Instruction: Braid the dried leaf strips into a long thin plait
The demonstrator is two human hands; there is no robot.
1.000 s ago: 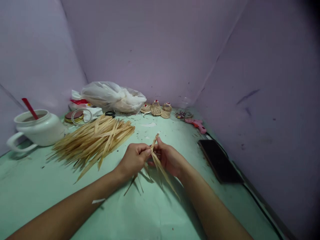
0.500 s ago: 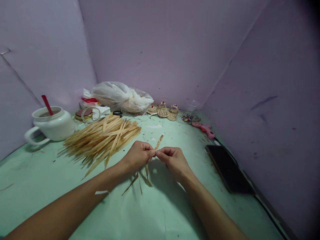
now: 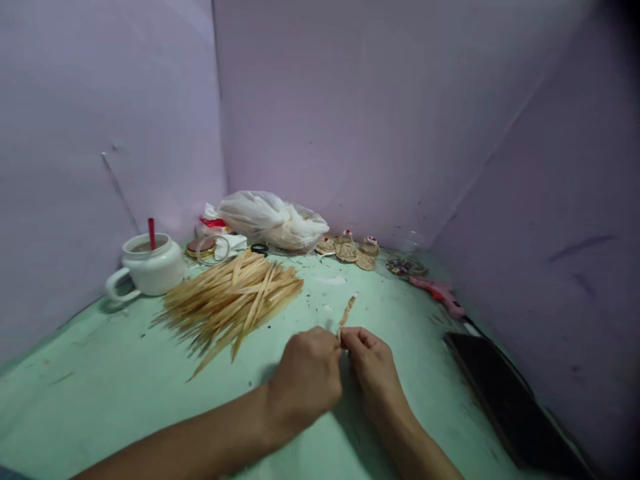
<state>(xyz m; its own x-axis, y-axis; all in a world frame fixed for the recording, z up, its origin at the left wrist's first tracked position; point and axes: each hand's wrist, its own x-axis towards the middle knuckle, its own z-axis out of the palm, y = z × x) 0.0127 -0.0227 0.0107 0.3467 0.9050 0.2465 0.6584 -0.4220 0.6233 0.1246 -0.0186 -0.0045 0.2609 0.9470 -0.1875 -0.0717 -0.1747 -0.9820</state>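
Note:
A short braid of pale straw (image 3: 347,311) with a white tip slants up from between my hands. My right hand (image 3: 373,367) pinches it low down with thumb and fingertips. Closed and slightly blurred, my left hand (image 3: 310,373) meets the braid's lower end, its back turned up and its fingers curled round the strands. The loose strand ends are hidden beneath the hands. To the left, a bundle of dry straw strips (image 3: 235,300) lies spread on the green table surface (image 3: 165,400).
A white mug (image 3: 155,270) with a red stick stands at the left. Behind are a knotted plastic bag (image 3: 273,223), black-handled scissors (image 3: 259,249) and several small woven slippers (image 3: 346,249). A pink glue gun (image 3: 440,293) and a dark phone-like slab (image 3: 505,393) lie at the right.
The view has shifted, so everything sits lower and further right. My left hand has turned over from a fingertip pinch to a curled fist at the braid, and the hanging strand ends have gone from sight.

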